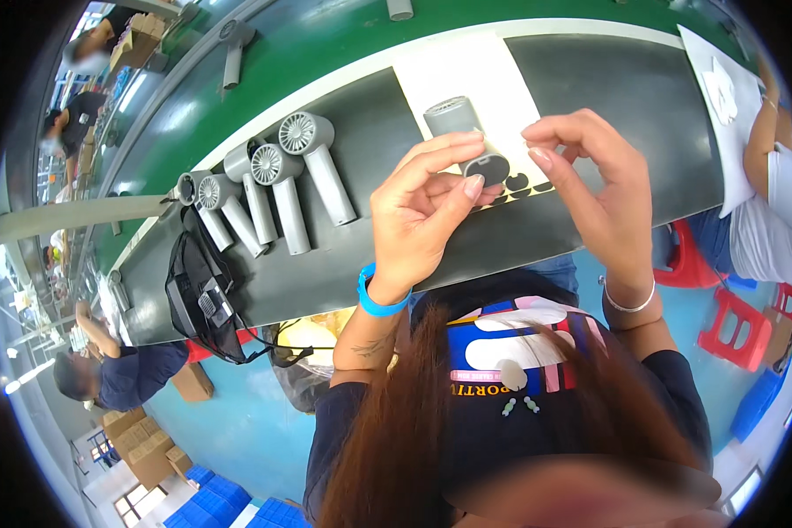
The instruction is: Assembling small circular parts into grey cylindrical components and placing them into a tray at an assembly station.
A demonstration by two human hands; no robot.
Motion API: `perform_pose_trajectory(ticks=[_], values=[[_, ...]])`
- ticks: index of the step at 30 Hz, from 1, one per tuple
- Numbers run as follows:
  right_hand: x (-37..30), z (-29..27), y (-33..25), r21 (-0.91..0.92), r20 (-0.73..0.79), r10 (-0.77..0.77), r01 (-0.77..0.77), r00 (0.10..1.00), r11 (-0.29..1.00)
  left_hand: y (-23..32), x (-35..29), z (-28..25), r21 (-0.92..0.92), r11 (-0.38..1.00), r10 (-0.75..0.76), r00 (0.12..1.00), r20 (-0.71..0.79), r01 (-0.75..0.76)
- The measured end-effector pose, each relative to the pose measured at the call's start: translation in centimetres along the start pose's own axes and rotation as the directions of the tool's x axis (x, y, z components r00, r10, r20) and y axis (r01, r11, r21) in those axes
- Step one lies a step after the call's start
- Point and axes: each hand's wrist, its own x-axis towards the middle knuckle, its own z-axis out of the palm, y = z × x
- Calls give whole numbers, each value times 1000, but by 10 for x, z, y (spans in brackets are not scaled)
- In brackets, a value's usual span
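My left hand is closed round a grey handheld fan, with thumb and fingers at its dark oval end, which faces me. The fan's other end points away over a white sheet. To the right of the fan, my right hand is in a pinch, thumb and forefinger tips close together. Anything between those tips is too small to make out. Below and between my hands lie several black round pieces on a pale backing, partly hidden by the left hand and fan.
Several grey handheld fans lie left on the dark work surface. A black bag sits at its left edge. Beyond runs a green belt with more fans. People work at left and right; a red stool stands right.
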Motion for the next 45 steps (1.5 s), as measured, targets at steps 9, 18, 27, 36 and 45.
perform_pose_trajectory(ticks=[9,18,27,36,45], values=[[-18,25,-3,-127,-94,-142,129,985,983,-7,-5,3,-171,985,27,999,-26,-31],[-13,23,-3,-30,-99,-13,10,995,999,-14,-6,6,-149,988,44,999,-8,-45],[-13,28,0,-7,-140,-92,92,986,996,-12,-5,8,-153,988,26,1000,-15,-28],[-14,30,3,61,-120,-47,54,992,997,-14,-5,9,-152,988,32,999,-24,-36],[-15,28,0,59,-102,5,1,995,998,-14,-5,9,-149,988,39,999,-17,-41]])
